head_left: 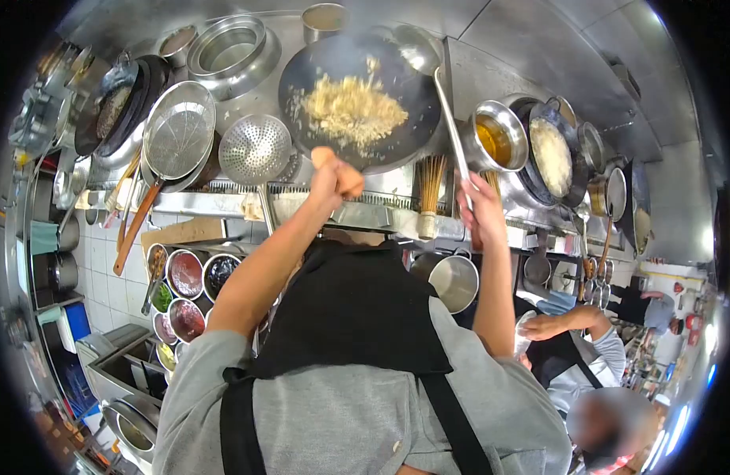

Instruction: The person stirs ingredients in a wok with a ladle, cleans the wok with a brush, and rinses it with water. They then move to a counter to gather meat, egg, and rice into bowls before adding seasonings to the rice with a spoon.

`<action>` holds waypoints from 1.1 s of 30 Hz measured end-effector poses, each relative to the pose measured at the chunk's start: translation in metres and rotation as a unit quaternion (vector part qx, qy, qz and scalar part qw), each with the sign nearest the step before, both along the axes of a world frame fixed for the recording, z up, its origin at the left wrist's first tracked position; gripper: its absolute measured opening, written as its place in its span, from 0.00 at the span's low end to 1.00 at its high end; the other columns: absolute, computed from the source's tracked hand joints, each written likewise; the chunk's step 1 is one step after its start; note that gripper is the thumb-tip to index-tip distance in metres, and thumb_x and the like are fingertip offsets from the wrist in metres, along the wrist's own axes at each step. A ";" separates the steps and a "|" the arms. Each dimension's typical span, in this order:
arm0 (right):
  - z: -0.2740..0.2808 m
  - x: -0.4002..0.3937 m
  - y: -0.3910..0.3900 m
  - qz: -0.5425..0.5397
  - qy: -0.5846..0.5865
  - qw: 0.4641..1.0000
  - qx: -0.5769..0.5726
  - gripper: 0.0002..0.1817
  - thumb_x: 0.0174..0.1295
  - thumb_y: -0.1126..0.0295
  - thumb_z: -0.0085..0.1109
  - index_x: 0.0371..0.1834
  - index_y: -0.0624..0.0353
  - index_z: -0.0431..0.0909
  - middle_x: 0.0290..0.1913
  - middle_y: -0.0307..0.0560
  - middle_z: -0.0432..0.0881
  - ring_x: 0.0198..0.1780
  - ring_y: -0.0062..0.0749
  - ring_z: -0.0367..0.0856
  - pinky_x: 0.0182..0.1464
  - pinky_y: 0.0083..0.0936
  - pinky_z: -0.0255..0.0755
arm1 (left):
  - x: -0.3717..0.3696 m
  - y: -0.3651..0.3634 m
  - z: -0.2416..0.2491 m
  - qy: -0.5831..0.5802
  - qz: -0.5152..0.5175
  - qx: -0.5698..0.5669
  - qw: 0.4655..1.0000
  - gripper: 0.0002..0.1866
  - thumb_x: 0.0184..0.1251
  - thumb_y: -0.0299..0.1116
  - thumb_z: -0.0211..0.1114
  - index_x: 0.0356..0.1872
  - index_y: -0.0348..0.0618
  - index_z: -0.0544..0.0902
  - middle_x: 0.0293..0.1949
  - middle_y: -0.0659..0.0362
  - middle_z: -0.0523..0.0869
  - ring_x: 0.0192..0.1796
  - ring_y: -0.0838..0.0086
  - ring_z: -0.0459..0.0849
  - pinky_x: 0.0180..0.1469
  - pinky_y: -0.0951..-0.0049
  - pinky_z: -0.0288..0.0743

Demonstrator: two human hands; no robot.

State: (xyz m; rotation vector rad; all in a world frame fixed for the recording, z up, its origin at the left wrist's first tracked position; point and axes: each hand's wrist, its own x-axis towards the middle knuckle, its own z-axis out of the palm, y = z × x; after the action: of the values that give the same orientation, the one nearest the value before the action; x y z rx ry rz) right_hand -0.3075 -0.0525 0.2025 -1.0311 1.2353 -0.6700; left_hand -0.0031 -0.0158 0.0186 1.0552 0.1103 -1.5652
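Observation:
At the near rim of a large dark wok [302, 83], my left hand [327, 184] is closed on a folded orange-tan cloth [347, 179]; the grip beneath the cloth is hidden. Pale yellow, rice-like food [355, 109] is spread in the wok, with loose bits scattered around it and possibly in the air. My right hand [484, 210] is wrapped round the long handle of a ladle [450, 119]. The ladle's bowl is raised at the wok's far right edge, apart from the food. Haze hangs over the far side of the wok.
Left of the wok lie a perforated skimmer [255, 149] and a mesh strainer [179, 131]. At right stand a pot of amber liquid [499, 142] and a pan of pale food [550, 158]. A bamboo brush [431, 194] hangs in front. A co-worker [579, 348] stands at lower right.

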 end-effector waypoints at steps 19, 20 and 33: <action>-0.097 0.145 -0.070 0.053 0.304 0.939 -0.150 0.16 0.69 0.61 0.45 0.46 0.65 0.72 0.33 0.63 0.80 0.26 0.51 0.82 0.22 0.43 0.72 | 0.005 -0.057 0.040 0.008 0.011 0.098 0.995 0.17 0.65 0.43 0.61 0.48 0.46 0.72 0.41 0.54 0.83 0.41 0.56 0.85 0.41 0.46 0.74; -0.098 0.143 -0.071 0.055 0.306 0.938 -0.150 0.16 0.69 0.61 0.45 0.46 0.65 0.72 0.33 0.63 0.80 0.26 0.51 0.82 0.22 0.43 0.72 | 0.004 -0.056 0.038 -0.006 0.012 0.102 0.995 0.16 0.65 0.43 0.60 0.48 0.46 0.73 0.41 0.54 0.83 0.40 0.56 0.84 0.40 0.46 0.73; 0.004 -0.001 0.016 0.224 0.425 0.810 -0.336 0.19 0.65 0.63 0.54 0.58 0.53 0.76 0.29 0.54 0.82 0.32 0.49 0.84 0.36 0.42 0.75 | 0.013 -0.062 0.027 0.009 -0.003 0.107 0.994 0.17 0.64 0.40 0.60 0.52 0.49 0.70 0.42 0.52 0.83 0.41 0.55 0.85 0.37 0.41 0.73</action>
State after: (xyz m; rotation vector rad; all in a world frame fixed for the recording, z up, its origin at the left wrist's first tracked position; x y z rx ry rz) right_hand -0.3084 -0.0370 0.2066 -2.3151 1.4290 -0.2331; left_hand 0.0102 -0.0774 0.0453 1.2094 0.2934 -1.5928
